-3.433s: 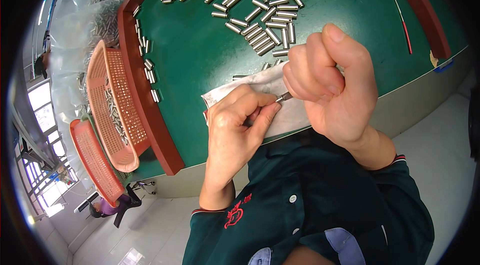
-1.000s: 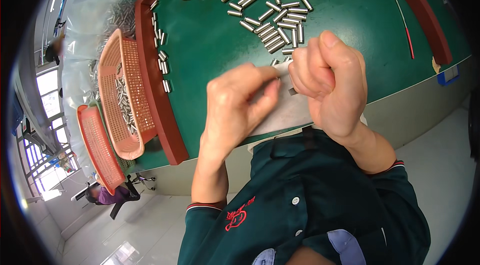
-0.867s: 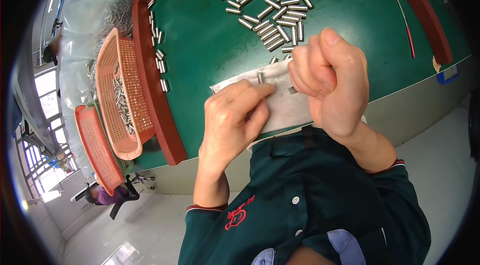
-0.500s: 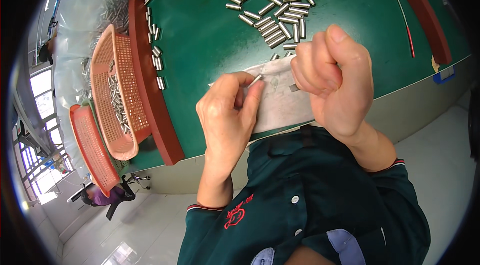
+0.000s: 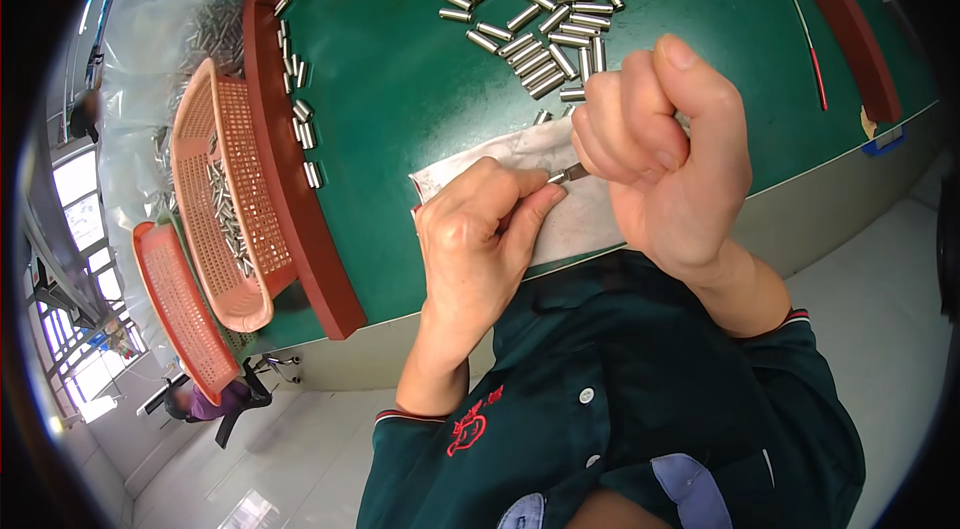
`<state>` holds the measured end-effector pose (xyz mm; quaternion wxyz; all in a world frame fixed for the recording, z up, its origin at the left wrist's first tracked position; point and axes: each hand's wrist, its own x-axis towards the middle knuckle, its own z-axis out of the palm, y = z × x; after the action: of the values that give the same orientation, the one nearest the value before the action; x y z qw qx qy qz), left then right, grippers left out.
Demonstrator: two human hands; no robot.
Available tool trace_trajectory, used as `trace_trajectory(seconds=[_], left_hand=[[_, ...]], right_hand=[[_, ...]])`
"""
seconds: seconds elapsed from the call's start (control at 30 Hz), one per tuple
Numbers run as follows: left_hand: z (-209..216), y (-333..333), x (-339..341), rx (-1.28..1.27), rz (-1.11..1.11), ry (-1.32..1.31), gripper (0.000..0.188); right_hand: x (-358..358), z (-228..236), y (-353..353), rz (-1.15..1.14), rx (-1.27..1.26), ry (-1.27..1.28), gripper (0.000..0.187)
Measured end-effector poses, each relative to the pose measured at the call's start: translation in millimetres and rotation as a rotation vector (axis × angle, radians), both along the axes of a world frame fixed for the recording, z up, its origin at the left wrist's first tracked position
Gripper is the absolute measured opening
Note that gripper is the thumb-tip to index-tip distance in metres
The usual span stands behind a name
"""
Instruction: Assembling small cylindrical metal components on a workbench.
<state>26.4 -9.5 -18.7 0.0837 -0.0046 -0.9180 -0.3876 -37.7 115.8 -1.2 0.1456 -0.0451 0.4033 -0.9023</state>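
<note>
My left hand (image 5: 478, 234) pinches a small shiny metal cylinder (image 5: 557, 179) between thumb and forefinger, with just its end showing. Closed into a fist, my right hand (image 5: 670, 154) grips a tool with a flat grey metal tip (image 5: 576, 171); the fist hides its handle. That tip meets the cylinder's end or lies right beside it. Under both hands a whitish, stained cloth (image 5: 585, 224) is spread at the near edge of the green tabletop (image 5: 400, 99). Loose metal cylinders (image 5: 540, 74) lie beyond the cloth, several side by side in a row.
Reddish-brown wooden rails (image 5: 300, 209) border the table. Outside the left one stand a pink plastic basket (image 5: 265, 199) holding small metal pieces, a second basket (image 5: 185, 304) and clear plastic bags (image 5: 150, 59). A thin red-handled rod (image 5: 818, 79) lies at the right. Someone sits in the background, lower left.
My left hand has moved right with the cylinder, bringing its end up to the tool tip. My right hand has stayed nearly in place. The whole view has shifted slightly.
</note>
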Motion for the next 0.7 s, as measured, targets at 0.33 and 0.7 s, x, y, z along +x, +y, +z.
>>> trace_trajectory(seconds=[0.33, 0.7], left_hand=[[-3.3, -1.5, 0.8, 0.005, 0.002, 0.013, 0.01], [-3.7, -0.5, 1.3, -0.024, 0.0, 0.046, 0.011]], right_hand=[[-1.3, 1.9, -1.0, 0.013, -0.036, -0.006, 0.042], [-3.9, -0.3, -1.0, 0.04, -0.037, -0.005, 0.042]])
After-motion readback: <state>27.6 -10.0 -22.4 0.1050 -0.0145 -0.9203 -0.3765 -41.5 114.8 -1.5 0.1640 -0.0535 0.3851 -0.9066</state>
